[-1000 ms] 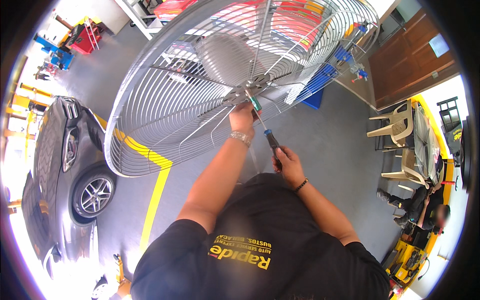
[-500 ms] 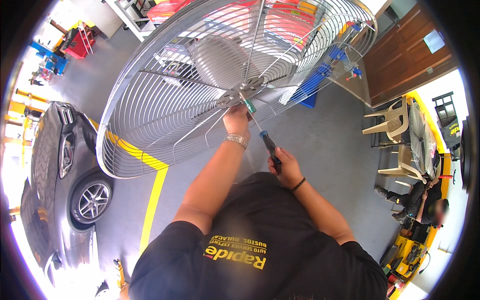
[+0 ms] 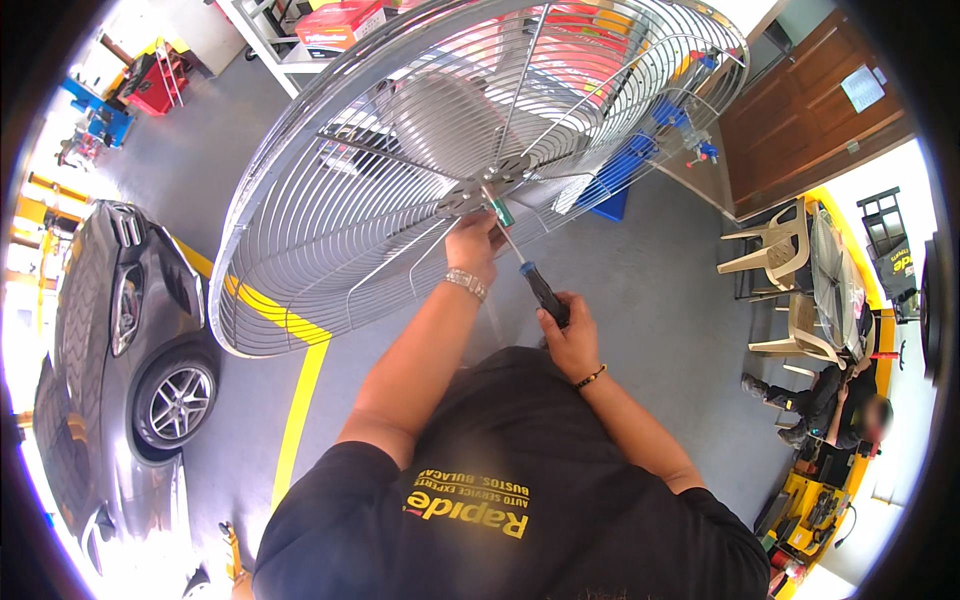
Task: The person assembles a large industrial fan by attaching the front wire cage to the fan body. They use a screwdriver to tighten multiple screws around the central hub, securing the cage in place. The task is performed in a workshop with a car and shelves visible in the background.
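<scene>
A large round fan with a silver wire guard (image 3: 290, 270) leans before me, its fan blade (image 3: 455, 125) visible through the wires. At the guard's hub (image 3: 485, 190) a short metal rod with a green end (image 3: 502, 210) sticks out toward me. My left hand (image 3: 472, 245) closes its fingers around this rod, just below the hub; some fingertips are hidden. Held in my right hand (image 3: 572, 338) is a screwdriver (image 3: 543, 290) with a black and blue handle. Its thin shaft slants up to the green end; the exact contact of the tip is hard to see.
A dark grey car (image 3: 130, 340) stands at left beside a yellow floor line (image 3: 300, 415). Beige plastic chairs (image 3: 775, 245) and a seated person (image 3: 835, 405) are at right. A blue stand (image 3: 620, 180) and a wooden door (image 3: 810, 100) lie beyond the fan.
My right hand has turned a little on the screwdriver handle, and its bracelet shows another side. The left hand keeps its hold near the hub. The whole view has shifted slightly.
</scene>
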Available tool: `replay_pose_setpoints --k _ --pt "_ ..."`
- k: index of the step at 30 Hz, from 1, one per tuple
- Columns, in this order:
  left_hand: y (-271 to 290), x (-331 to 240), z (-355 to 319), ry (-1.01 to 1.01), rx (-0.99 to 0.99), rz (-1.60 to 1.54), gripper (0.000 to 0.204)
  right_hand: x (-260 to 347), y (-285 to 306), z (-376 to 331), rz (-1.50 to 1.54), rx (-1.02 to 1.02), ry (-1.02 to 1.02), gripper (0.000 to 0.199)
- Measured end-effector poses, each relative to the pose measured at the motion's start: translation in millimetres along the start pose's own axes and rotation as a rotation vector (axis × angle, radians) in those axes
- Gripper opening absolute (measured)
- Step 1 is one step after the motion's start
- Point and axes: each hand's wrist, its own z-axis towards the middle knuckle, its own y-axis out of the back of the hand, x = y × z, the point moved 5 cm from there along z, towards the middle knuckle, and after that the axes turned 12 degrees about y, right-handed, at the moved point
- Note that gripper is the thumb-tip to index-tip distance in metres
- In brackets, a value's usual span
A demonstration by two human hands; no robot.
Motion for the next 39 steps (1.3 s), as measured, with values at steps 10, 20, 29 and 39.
replay_pose_setpoints --k 10,20,29,39 --pt "1 36 -59 0.306 0.654 0.156 0.035 -12 -15 -8 1.055 0.081 -0.723 0.053" --pt "9 40 -46 0.098 0.203 0.668 0.041 15 -3 -13 -0.167 -0.050 0.194 0.039" --pt "-4 36 -65 0.017 0.229 0.766 0.039 15 2 -16 -0.041 -0.088 0.133 0.038" --pt "-1 35 -49 0.106 0.471 0.773 0.041 -4 3 -9 0.285 -0.215 -0.220 0.039"
